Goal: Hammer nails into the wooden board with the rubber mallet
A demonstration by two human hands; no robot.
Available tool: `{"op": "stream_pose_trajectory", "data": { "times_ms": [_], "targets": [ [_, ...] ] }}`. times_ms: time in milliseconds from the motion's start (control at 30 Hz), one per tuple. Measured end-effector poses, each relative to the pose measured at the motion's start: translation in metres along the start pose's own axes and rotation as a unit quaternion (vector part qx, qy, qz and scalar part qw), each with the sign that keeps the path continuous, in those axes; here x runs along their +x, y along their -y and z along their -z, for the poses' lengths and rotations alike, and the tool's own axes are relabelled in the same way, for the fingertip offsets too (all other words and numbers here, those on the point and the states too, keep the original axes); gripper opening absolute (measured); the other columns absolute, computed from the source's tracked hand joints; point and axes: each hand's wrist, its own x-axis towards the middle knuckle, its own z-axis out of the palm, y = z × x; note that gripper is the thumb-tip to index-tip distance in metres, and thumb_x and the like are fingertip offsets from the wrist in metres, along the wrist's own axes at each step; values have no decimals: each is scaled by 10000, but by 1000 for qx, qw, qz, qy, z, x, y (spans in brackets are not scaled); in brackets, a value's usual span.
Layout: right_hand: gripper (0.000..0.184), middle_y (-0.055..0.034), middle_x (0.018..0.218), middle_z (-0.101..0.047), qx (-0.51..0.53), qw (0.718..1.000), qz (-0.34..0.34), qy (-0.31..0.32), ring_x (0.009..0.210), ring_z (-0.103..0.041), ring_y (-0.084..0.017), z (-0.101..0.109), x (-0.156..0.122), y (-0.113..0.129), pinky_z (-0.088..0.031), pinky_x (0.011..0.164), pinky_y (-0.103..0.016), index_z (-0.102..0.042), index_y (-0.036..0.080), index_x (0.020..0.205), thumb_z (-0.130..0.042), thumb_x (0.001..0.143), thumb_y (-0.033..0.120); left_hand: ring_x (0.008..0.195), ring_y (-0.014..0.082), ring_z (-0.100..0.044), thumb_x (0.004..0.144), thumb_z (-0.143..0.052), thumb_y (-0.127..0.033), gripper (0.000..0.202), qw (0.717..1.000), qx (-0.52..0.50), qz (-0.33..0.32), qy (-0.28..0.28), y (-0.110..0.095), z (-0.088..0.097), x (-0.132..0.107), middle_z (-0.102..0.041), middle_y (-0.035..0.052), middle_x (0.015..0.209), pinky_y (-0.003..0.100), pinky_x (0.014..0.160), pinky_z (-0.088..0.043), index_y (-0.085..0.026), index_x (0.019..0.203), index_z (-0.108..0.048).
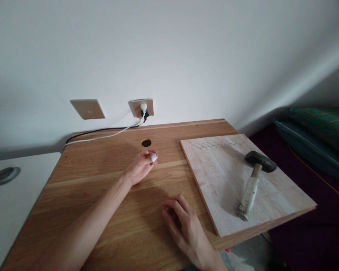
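Observation:
My left hand lies on the wooden desk, palm up, its fingers curled around a small white object pinched at the fingertips. My right hand rests on the desk near the front edge, fingers bent and slightly apart, holding nothing. It sits just left of a pale square board. A hammer with a black head and a pale, worn handle lies on that board, to the right of both hands.
A round cable hole is in the desk beyond my left hand. White and black cables run to a wall socket; a blank plate is beside it. A white surface adjoins on the left, green cushions on the right.

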Motion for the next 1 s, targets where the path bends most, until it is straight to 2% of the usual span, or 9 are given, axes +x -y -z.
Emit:
{"op": "stream_pose_trajectory", "data": {
  "times_ms": [200,400,633,900,1000],
  "targets": [
    [211,-47,1115,-633,7,1000,-3,1,920,-680,-160,-2,-1,-2,-598,838,-262,-610,267,1216,-538,1062,142,660,88,-569,558,-997,-97,370,1000,8,7,-2,-1,-1,-2,-672,-2,685,236,692,-462,-119,882,-819],
    [222,-44,1114,-632,11,1000,-5,1,932,-675,-163,-1,0,-1,-598,851,-268,-610,273,1220,-537,1060,137,631,68,-564,617,-995,-154,264,1000,0,27,15,-2,-1,-4,-682,4,764,207,621,-469,-120,767,-780],
    [188,-56,1112,-633,4,1000,-6,2,916,-686,-175,-2,-1,-2,-609,834,-285,-616,261,1197,-524,1068,161,591,53,-511,697,-947,-142,184,997,-2,59,41,-3,-3,-6,-631,5,714,196,598,-455,-110,755,-775],
    [206,-50,1116,-629,3,1000,-9,2,935,-682,-176,-1,-1,-2,-601,849,-284,-617,269,1205,-533,1061,147,692,98,-621,606,-986,-106,301,997,18,65,36,-1,-1,-5,-690,18,753,225,711,-510,-96,824,-778],
    [209,-54,1117,-633,2,1000,-7,1,940,-686,-180,-1,-1,-2,-602,850,-288,-615,266,1213,-529,1063,150,661,89,-602,657,-982,-157,272,996,-5,76,40,-2,-2,-5,-663,12,729,215,681,-511,-97,788,-752]
  ]
}}
